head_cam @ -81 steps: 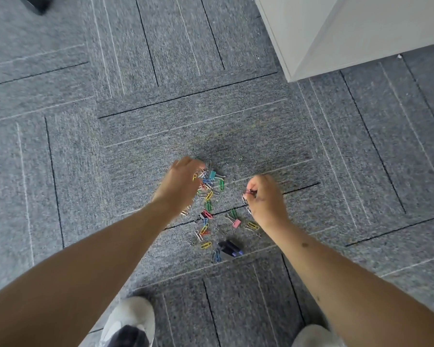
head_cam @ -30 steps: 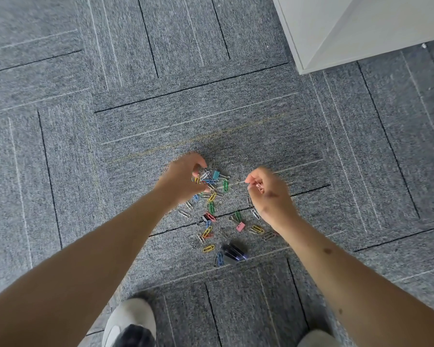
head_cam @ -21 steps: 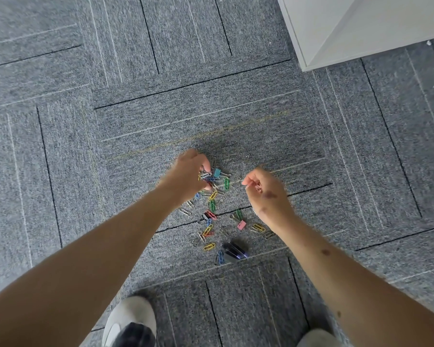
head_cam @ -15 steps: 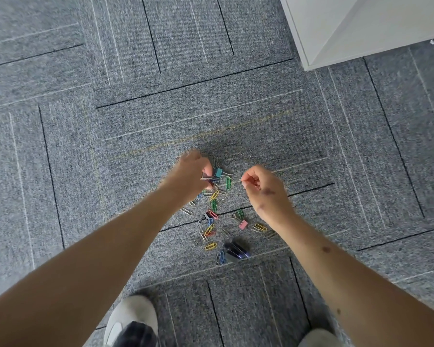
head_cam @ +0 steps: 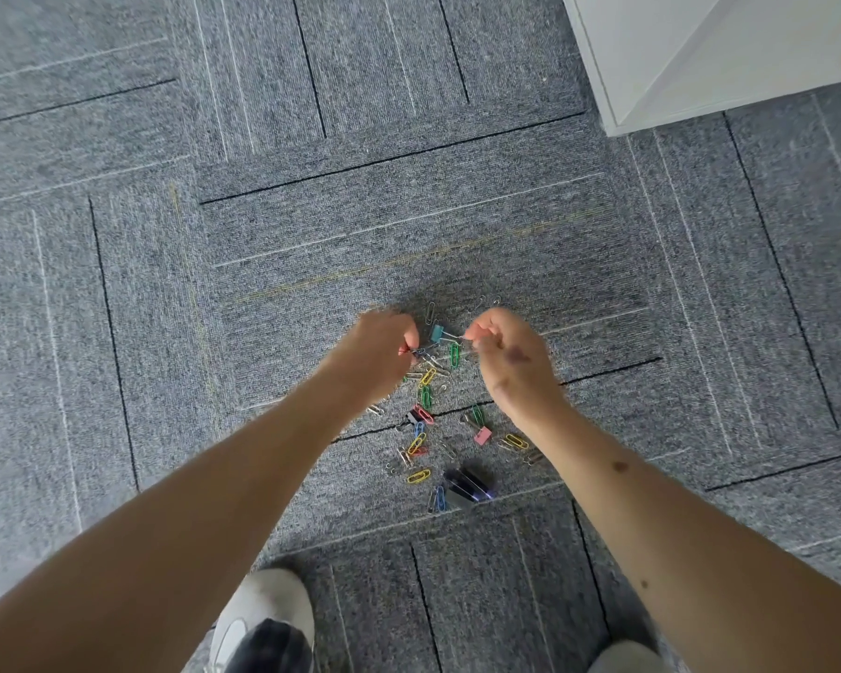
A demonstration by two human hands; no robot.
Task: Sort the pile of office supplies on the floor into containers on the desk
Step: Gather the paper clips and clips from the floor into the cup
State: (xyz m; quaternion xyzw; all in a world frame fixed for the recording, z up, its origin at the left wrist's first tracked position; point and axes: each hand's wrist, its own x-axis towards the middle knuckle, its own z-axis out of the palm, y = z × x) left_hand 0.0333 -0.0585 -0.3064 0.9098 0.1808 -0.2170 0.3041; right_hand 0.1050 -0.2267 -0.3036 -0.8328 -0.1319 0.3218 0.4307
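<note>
Two shoes stand at the near edge on the carpet: the left shoe (head_cam: 263,619), white with a dark top, and the right shoe (head_cam: 627,658), which only just peeks in. Both bare arms reach forward and down from there.

Just past the shoes lie two dark binder clips (head_cam: 467,483), side by side. They are the near end of the pile of clips (head_cam: 426,420), which lies spread out on the floor between the arms. It has yellow, green, blue, red and silver paper clips, and a pink binder clip (head_cam: 481,435) sits toward its right side.

At the far end of the pile are the hands. The left hand (head_cam: 377,352) has its fingers curled and pinches a small clip (head_cam: 411,352); its colour is hard to tell. The right hand (head_cam: 511,352) is curled too, and its finger and thumb pinch the thin wire arm of a teal binder clip (head_cam: 437,332), which lies between the two hands.

All around is grey carpet (head_cam: 166,332) in square tiles with thin black and white lines. Far off at the top right is the corner of a white piece of furniture (head_cam: 700,51), standing on the carpet.
</note>
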